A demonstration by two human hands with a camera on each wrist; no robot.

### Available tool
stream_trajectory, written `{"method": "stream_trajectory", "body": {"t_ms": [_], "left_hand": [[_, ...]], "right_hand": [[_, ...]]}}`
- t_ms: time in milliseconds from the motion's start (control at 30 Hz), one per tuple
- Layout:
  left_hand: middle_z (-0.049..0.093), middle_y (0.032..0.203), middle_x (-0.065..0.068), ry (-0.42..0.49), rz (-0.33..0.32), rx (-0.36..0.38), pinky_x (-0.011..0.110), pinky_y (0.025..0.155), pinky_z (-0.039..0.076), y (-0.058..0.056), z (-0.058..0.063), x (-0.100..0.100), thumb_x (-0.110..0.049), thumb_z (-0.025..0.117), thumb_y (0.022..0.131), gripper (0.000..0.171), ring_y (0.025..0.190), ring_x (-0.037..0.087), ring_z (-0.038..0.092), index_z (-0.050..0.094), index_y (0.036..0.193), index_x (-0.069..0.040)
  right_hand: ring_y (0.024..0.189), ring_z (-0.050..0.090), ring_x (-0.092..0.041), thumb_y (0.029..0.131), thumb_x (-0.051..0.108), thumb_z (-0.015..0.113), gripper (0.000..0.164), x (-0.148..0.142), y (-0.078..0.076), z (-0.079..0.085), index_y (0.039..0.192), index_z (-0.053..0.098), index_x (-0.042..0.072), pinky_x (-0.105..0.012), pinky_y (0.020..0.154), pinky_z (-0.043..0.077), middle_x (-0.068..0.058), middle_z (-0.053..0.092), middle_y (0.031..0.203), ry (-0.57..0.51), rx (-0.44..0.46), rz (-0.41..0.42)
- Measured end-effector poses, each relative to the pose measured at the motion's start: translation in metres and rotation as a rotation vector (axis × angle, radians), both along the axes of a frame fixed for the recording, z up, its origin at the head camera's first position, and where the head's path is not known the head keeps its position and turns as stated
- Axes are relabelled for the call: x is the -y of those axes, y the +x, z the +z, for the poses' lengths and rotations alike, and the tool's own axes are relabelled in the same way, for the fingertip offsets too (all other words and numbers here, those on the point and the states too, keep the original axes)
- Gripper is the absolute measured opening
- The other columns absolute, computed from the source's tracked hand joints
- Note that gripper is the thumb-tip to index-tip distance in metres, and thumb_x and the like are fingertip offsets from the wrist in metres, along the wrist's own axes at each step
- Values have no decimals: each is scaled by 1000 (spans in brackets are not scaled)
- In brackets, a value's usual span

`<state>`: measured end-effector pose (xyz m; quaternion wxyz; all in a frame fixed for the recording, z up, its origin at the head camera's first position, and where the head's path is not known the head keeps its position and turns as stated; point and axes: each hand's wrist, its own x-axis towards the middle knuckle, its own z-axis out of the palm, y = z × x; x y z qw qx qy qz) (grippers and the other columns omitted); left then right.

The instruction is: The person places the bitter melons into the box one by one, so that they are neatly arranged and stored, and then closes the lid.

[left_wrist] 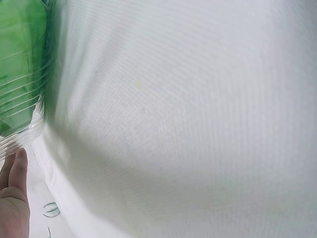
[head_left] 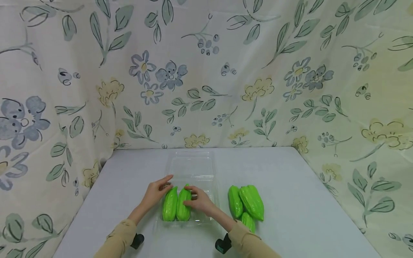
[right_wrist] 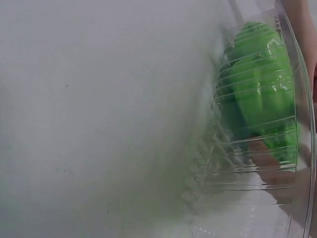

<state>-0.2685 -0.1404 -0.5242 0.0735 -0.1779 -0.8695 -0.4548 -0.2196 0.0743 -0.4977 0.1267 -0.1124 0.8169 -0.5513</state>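
Observation:
A clear plastic clamshell box (head_left: 206,193) stands open with its lid (head_left: 190,163) laid back. Inside it, two long, ridged, bright green vegetables lie side by side, a left one (head_left: 170,205) and a right one (head_left: 184,206). My right hand (head_left: 201,201) holds the right vegetable, fingers at its far tip and thumb on its side. At the box's left side is my left hand (head_left: 155,191), fingers extended by the left vegetable's tip. In the left wrist view, its fingers (left_wrist: 19,171) are at the box's ribbed wall. The right wrist view shows green through the clear side (right_wrist: 262,89).
Several more green vegetables (head_left: 251,200) lie in a cluster to the right of the box, close to my right forearm. The white tabletop (head_left: 306,208) meets a floral curtain (head_left: 200,71) at its back edge. Dark wrist-worn devices sit under both forearms.

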Motion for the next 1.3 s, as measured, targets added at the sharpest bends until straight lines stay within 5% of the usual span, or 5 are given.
{"method": "stream_trajectory", "body": {"t_ms": [1300], "left_hand": [[59, 130, 13, 4, 19, 22, 40, 86, 55, 0, -1, -2, -11, 65, 89, 44, 104, 27, 67, 56, 132, -7]], "right_hand": [[112, 59, -39, 88, 16, 68, 47, -7, -8, -6, 131, 53, 4, -48, 90, 53, -21, 55, 132, 47, -8, 62]]}}
